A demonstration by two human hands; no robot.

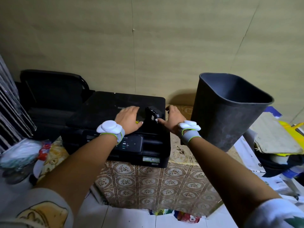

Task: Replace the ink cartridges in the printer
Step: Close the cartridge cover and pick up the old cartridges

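Printer (105, 116) sits lid shut on patterned surface (148, 181), bin (230, 116) just right of it, likely for spent cartridges. Black cartridge (152, 115) stands on lid between the hands. Left hand (129, 120) lies flat, fingers spread, over something yellow, maybe another cartridge; mostly hidden. Right hand (171, 119) loosely open beside cartridge, thumb touching; no firm grip visible. Fingertips past lid edge hidden. Cartridge bay not visible.

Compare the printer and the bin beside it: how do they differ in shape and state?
The printer is low, flat and boxy; the bin is tall and tapered. The printer's top is closed, with both hands on it; the bin is open-topped and untouched. Both are dark and stand on the patterned cloth.
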